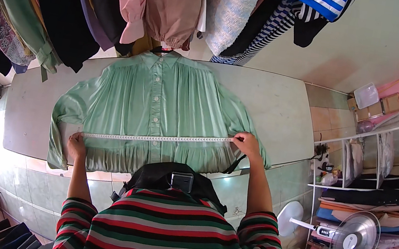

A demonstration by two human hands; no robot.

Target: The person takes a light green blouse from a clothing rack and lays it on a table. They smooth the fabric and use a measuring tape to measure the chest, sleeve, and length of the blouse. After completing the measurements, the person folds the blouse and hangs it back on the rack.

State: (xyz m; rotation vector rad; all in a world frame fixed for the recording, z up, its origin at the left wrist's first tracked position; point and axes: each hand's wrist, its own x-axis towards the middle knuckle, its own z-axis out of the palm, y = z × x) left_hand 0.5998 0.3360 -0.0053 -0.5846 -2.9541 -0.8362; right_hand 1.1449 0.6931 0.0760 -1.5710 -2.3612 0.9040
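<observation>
A light green satin button-front blouse (188, 99) with gathered panels and a ruffled hem lies spread on a grey table (272, 108), its collar away from me. A white tape measure (150, 138) is stretched straight across its lower part, just above the ruffle, crossing the button placket. At the blouse's left edge, my left hand (77, 145) pinches one end of the tape. My right hand (247, 144) pinches the tape near the opposite edge, a little farther from me. A dark strap or cord shows below my right wrist. Both sleeves lie out to the sides.
Clothes (171, 6) hang in a row over the table's far side. At the right stand a pedestal fan (353, 240) and a white metal shelf (378, 133) with packed and folded garments. More dark folded items (15, 236) lie at the lower left, near the tiled floor.
</observation>
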